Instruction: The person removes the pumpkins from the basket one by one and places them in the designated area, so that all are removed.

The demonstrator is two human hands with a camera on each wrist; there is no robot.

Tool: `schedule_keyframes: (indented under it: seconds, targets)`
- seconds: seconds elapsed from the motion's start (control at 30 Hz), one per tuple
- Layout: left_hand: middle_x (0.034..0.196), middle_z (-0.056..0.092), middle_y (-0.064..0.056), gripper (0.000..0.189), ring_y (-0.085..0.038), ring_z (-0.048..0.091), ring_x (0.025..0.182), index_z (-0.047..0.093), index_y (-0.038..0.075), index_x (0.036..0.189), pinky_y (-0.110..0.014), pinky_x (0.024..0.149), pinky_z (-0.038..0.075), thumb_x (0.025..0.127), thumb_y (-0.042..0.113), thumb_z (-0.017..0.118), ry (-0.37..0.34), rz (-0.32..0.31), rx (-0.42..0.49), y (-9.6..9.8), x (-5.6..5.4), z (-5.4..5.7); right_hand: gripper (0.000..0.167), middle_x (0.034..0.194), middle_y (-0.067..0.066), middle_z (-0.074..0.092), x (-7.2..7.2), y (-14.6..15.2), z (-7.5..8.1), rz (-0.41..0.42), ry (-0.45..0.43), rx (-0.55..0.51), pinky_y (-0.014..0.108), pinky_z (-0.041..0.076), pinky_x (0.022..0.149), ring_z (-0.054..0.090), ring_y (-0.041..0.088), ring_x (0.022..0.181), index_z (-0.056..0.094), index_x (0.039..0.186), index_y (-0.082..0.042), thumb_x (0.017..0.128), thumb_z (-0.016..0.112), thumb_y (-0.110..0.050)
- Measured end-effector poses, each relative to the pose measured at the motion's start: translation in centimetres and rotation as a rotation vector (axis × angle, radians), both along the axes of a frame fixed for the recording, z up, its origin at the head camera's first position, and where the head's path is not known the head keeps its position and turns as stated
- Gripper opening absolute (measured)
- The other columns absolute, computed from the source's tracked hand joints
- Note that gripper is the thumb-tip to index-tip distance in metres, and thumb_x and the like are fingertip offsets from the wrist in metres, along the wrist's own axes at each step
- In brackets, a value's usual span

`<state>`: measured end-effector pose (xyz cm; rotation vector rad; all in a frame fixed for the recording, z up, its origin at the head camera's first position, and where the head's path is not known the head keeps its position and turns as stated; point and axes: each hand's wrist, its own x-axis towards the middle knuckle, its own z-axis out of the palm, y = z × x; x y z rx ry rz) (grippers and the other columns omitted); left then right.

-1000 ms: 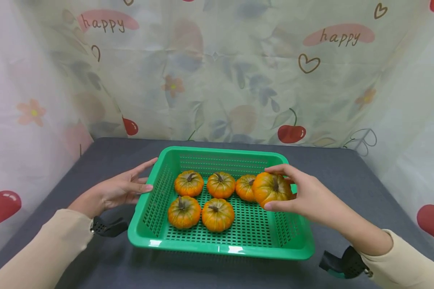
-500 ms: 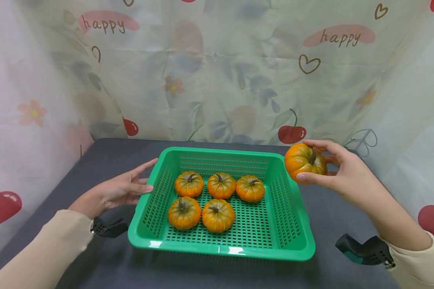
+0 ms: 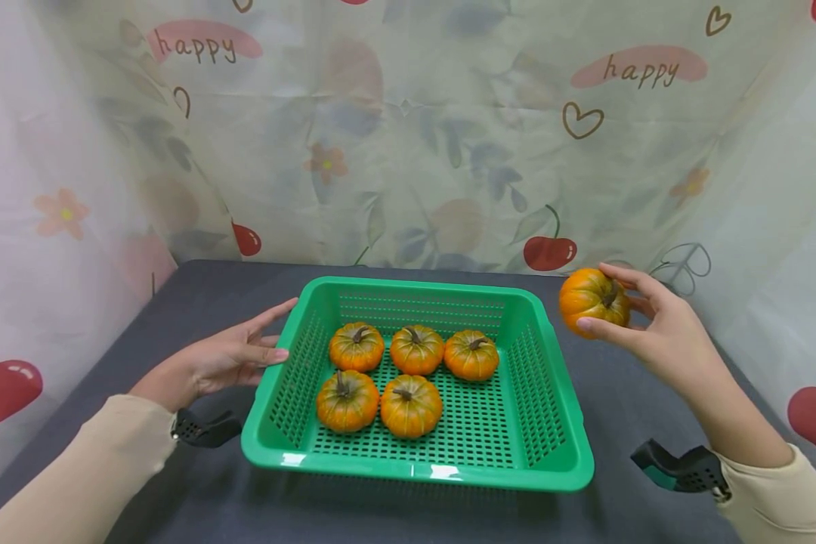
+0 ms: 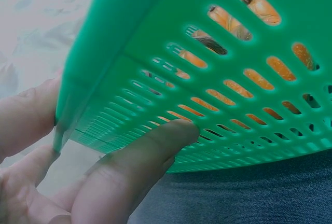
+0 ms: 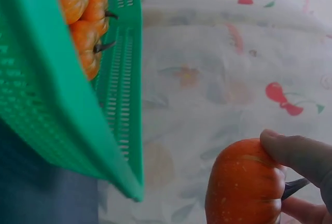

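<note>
A small orange pumpkin [image 3: 588,302] with a dark stem is in my right hand [image 3: 676,340], held between the thumb and fingers to the right of the green basket [image 3: 503,472]. In the right wrist view, the thumb lies on top of this pumpkin [image 5: 244,182], near its stem. My left hand [image 3: 221,355] holds the basket's left rim, the thumb at the rim and other fingers against the slotted wall [image 4: 124,79] under it. Inside the basket sit several more pumpkins [image 3: 411,408], three in the back row and two in front.
The basket stands on a table with a dark grey cloth [image 3: 211,302]. A patterned curtain [image 3: 408,151] hangs behind and along both sides. Black straps with small devices [image 3: 683,468] are on both wrists.
My right hand has lifted a pumpkin out of the basket and carried it over the right rim, away to the right. The left hand and the basket have stayed in place.
</note>
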<state>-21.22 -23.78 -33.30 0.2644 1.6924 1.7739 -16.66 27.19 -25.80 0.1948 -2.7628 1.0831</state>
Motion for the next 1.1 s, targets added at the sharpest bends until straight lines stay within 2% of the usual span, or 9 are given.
schedule_keyframes:
  seconds: [0.27,0.37,0.5,0.6,0.8,1.1]
  targets:
    - [0.156,0.022,-0.027,0.092,-0.032,0.064,0.113,-0.004,0.035,0.156,-0.052,0.091,0.053,0.095,0.005,0.059,-0.004,0.005,0.0,0.0,0.0,0.0,0.077,0.151,0.018,0.037,-0.9,1.6,-1.9,-0.064,0.002,-0.024,0.01,0.044,0.065,0.045,0.039,0.126,0.033,0.152,-0.019,0.088,0.07,-0.041]
    - [0.156,0.021,-0.027,0.092,-0.032,0.063,0.114,-0.004,0.035,0.156,-0.052,0.092,0.053,0.095,0.005,0.059,-0.003,0.001,0.001,0.0,-0.1,0.0,0.08,0.153,0.018,0.034,-1.3,2.2,-2.4,-0.089,-0.019,-0.013,0.015,0.046,0.068,0.042,0.042,0.129,0.03,0.153,-0.019,0.088,0.069,-0.045]
    - [0.157,0.019,-0.027,0.093,-0.032,0.063,0.114,-0.005,0.035,0.156,-0.052,0.092,0.053,0.095,0.004,0.059,-0.004,-0.003,0.002,0.0,0.0,0.0,0.083,0.155,0.02,0.028,-1.8,2.8,-3.2,-0.107,-0.051,-0.013,0.041,0.052,0.079,0.038,0.047,0.131,0.028,0.154,-0.016,0.088,0.067,-0.047]
    - [0.157,0.018,-0.028,0.093,-0.032,0.063,0.114,-0.005,0.035,0.156,-0.052,0.092,0.053,0.095,0.003,0.058,-0.006,-0.005,0.006,0.1,0.0,0.1,0.085,0.156,0.022,0.025,-2.2,3.3,-4.0,-0.112,-0.08,-0.019,0.059,0.047,0.084,0.035,0.05,0.131,0.026,0.154,-0.015,0.088,0.066,-0.049]
    - [0.157,0.018,-0.028,0.093,-0.032,0.062,0.115,-0.005,0.035,0.155,-0.052,0.093,0.052,0.096,0.002,0.057,-0.006,-0.008,0.012,0.1,0.1,0.1,0.087,0.153,0.024,0.029,-3.1,3.9,-5.7,-0.111,-0.108,0.004,0.063,0.046,0.087,0.036,0.05,0.131,0.027,0.153,-0.013,0.087,0.066,-0.053]
    - [0.157,0.018,-0.028,0.095,-0.032,0.063,0.114,-0.007,0.034,0.155,-0.052,0.092,0.053,0.095,0.002,0.059,-0.008,0.001,0.006,0.2,0.1,0.3,0.086,0.147,0.031,0.035,-3.9,3.6,-8.2,-0.074,-0.14,0.059,0.063,0.046,0.089,0.038,0.05,0.126,0.032,0.15,-0.004,0.088,0.066,-0.052]
